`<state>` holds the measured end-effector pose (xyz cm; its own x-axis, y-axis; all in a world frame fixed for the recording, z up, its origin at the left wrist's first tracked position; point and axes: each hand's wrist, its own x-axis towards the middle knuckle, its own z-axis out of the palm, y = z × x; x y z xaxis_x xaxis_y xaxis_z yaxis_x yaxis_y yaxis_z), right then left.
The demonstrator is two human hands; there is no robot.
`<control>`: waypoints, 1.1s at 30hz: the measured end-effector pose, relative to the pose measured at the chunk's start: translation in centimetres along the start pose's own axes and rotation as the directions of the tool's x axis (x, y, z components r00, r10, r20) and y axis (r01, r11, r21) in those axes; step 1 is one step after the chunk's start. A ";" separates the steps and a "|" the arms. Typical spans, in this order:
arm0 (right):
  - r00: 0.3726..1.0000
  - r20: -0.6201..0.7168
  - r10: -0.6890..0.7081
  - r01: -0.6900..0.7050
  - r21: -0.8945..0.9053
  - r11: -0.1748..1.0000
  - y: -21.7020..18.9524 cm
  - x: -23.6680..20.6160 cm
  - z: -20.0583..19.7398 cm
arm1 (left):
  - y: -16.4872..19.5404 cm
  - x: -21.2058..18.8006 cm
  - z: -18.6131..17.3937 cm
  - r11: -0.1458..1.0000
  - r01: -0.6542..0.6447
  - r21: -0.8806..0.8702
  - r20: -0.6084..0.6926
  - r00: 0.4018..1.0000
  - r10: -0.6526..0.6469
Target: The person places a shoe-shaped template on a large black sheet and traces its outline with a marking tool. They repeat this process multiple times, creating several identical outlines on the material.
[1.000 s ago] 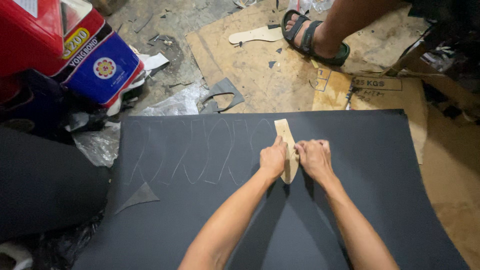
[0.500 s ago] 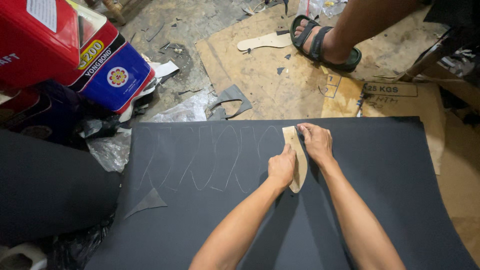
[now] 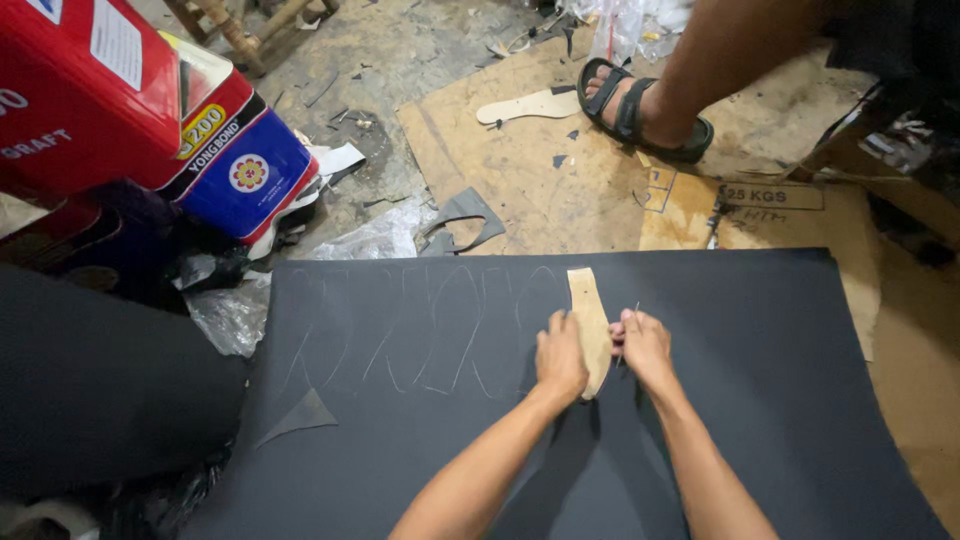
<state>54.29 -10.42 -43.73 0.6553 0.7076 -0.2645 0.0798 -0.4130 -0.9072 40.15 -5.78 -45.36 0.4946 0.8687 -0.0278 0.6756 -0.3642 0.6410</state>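
Head view: left hand (image 3: 560, 357) and right hand (image 3: 645, 347) on tan sole template (image 3: 590, 320)
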 end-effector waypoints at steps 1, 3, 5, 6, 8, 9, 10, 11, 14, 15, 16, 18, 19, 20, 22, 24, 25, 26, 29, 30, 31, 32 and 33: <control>0.997 0.070 0.045 -0.052 0.109 0.993 0.6 -0.4 0.1 | -0.3 -0.6 0.1 0.993 0.080 -0.088 -0.067 0.994 -0.086; 0.968 0.222 0.118 -0.184 0.307 0.934 1.7 -1.7 0.2 | -1.2 -2.0 0.5 0.953 0.206 -0.221 -0.093 0.968 -0.231; 0.971 0.214 0.105 -0.158 0.249 0.955 2.8 -3.0 0.6 | -2.4 -2.8 0.6 0.903 0.301 -0.306 -0.063 0.940 -0.335; 0.974 0.210 0.087 -0.134 0.222 0.966 3.0 -3.3 0.9 | -3.0 -2.8 0.5 0.911 0.318 -0.263 -0.026 0.941 -0.336; 0.957 0.257 0.134 -0.218 0.333 0.918 3.6 -3.7 0.8 | -3.9 -3.4 -0.2 0.917 0.362 -0.166 0.058 0.932 -0.358; 0.944 0.287 0.163 -0.269 0.383 0.884 3.8 -4.1 0.8 | -4.1 -3.8 -0.6 0.918 0.360 -0.168 0.089 0.933 -0.350; 0.939 0.297 0.172 -0.272 0.341 0.900 3.9 -4.4 0.9 | -4.4 -4.1 -0.9 0.920 0.354 -0.170 0.115 0.934 -0.339; 0.938 0.301 0.171 -0.264 0.303 0.916 4.0 -4.5 0.8 | -4.5 -3.9 -1.7 0.925 0.339 -0.173 0.134 0.938 -0.318; 0.916 0.334 0.222 -0.290 0.170 0.942 3.4 -5.1 1.0 | -3.4 -5.7 -5.1 0.956 0.154 -0.248 0.041 0.988 -0.148; 0.904 0.346 0.253 -0.311 0.122 0.943 3.1 -5.6 1.0 | -2.8 -6.7 -6.5 0.974 -0.015 -0.227 -0.035 0.999 0.007; 0.863 0.410 0.294 -0.360 0.091 0.928 2.6 -6.0 1.0 | -2.0 -7.9 -8.0 0.965 -0.180 -0.191 -0.106 0.981 0.162; 0.759 0.527 0.381 -0.455 0.012 0.890 1.5 -7.4 1.1 | -0.5 -11.0 -10.8 0.905 -0.408 -0.117 -0.079 0.912 0.401; 0.762 0.545 0.349 -0.465 0.086 0.881 1.0 -8.2 1.0 | -0.1 -12.0 -12.3 0.873 -0.478 -0.095 0.003 0.877 0.481; 0.765 0.563 0.313 -0.471 0.157 0.868 0.5 -9.2 1.1 | -0.1 -13.0 -14.0 0.813 -0.579 -0.068 0.068 0.810 0.582; 0.802 0.544 0.248 -0.419 0.214 0.883 -0.3 -10.1 1.9 | -1.1 -15.2 -17.0 0.659 -0.752 -0.021 0.199 0.643 0.740; 0.869 0.448 0.210 -0.321 0.188 0.928 0.1 -11.0 2.1 | -4.5 -17.2 -20.7 0.639 -0.769 0.009 0.424 0.581 0.694; 0.884 0.408 0.230 -0.316 0.159 0.935 0.7 -11.2 2.2 | -7.3 -18.2 -23.1 0.660 -0.747 0.084 0.485 0.609 0.627; 0.897 0.369 0.244 -0.311 0.134 0.941 1.7 -11.3 2.2 | -10.1 -19.0 -25.2 0.670 -0.723 0.166 0.541 0.635 0.552; 0.918 0.304 0.256 -0.296 0.091 0.951 5.3 -10.8 3.3 | -19.7 -22.8 -31.4 0.840 -0.167 0.517 0.615 0.755 -0.228; 0.923 0.285 0.258 -0.291 0.081 0.953 6.5 -10.4 4.0 | -22.5 -24.8 -33.0 0.869 0.010 0.495 0.501 0.813 -0.295; 0.926 0.296 0.235 -0.271 0.085 0.959 7.5 -9.8 4.6 | -24.9 -26.7 -33.8 0.882 0.171 0.439 0.391 0.848 -0.359; 0.929 0.297 0.220 -0.256 0.086 0.963 8.4 -9.5 4.7 | -26.8 -28.1 -34.1 0.825 0.425 0.373 0.242 0.814 -0.529; 0.932 0.293 0.215 -0.248 0.079 0.966 9.4 -9.7 4.2 | -27.9 -30.2 -33.5 0.718 0.645 0.262 0.116 0.717 -0.687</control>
<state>45.48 -18.73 -51.06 0.4075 0.7383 -0.5374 -0.1449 -0.5287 -0.8363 -11.98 -10.56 -36.72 -0.0464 0.8344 -0.5492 0.9472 0.2114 0.2411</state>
